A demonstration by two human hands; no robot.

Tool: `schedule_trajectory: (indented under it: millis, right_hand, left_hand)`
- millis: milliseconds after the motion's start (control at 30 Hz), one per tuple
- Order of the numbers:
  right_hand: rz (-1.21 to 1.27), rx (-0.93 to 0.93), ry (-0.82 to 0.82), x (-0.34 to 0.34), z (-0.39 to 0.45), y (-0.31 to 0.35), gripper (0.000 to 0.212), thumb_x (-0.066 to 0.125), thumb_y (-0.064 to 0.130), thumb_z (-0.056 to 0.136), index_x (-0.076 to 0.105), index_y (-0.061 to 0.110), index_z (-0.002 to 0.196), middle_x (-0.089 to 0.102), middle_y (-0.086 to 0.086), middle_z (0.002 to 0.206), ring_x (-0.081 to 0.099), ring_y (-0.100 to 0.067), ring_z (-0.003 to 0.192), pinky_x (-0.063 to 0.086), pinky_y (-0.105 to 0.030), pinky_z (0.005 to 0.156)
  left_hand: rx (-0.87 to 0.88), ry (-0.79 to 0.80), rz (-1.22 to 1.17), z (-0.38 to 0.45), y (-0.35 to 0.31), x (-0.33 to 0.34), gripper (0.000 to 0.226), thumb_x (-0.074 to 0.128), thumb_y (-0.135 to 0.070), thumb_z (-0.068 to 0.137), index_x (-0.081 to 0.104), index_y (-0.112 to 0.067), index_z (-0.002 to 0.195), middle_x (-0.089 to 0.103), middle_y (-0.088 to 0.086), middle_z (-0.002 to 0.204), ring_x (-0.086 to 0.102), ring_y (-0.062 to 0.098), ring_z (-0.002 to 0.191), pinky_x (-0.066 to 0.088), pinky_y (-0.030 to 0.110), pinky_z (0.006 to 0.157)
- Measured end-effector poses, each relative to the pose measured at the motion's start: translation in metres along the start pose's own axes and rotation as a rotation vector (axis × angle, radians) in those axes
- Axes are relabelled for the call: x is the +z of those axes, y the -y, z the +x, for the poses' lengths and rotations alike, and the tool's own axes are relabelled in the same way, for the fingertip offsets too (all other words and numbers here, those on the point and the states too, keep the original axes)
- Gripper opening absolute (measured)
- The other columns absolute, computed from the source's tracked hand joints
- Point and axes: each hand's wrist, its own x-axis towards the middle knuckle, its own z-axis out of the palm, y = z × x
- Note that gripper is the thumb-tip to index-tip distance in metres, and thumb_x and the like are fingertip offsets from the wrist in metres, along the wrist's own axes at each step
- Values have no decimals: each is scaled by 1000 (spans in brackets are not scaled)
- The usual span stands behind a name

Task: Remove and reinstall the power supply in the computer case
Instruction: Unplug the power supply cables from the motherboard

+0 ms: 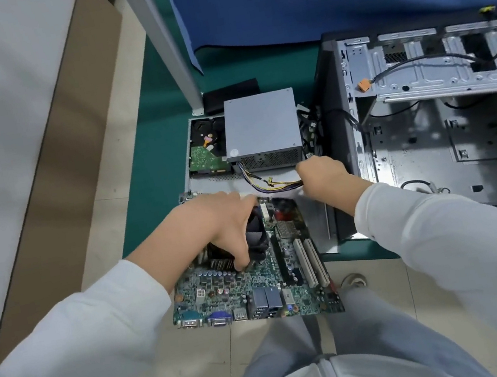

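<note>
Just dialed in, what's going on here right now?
A person is partway through a computer teardown. The power supply is out of the open case and sits on a metal panel beside a hard drive. The right hand holds the supply's cable bundle. The left hand has its grip on the fan of the motherboard, which lies loose outside the case.

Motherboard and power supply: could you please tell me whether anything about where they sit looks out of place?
Yes. The motherboard overhangs the green mat's edge above the floor, steadied by the left hand. The power supply sits outside the empty computer case, on a loose panel.
</note>
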Motion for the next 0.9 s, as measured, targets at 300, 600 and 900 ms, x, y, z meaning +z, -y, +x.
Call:
schedule_trajectory:
  millis: [300,600,900]
  right_hand:
    - [420,0,206,-16,-12,0,35,44,17,96,51,1,127,62,-16,114,61,-26,91,50,-32,74]
    - [606,-182,344,-62,-54,-37,47,46,58,91,68,20,107,65,-4,110,61,-19,95,51,-30,78]
    - [435,-132,180,-76,-101,-177,56,48,56,92,62,10,120,61,1,103,55,-17,92,38,-27,80]
  left_hand:
    - [62,62,-262,-53,10,-12,78,87,-42,53,32,-26,107,53,-2,96,56,14,83,52,35,68]
    - [189,25,-358,-100,-25,-75,94,83,-48,47,33,-38,126,48,-23,104,52,-1,92,40,18,76]
    - [261,-34,-345,-56,-149,-142,94,85,-48,58,28,-38,132,45,-19,111,50,2,95,39,18,76]
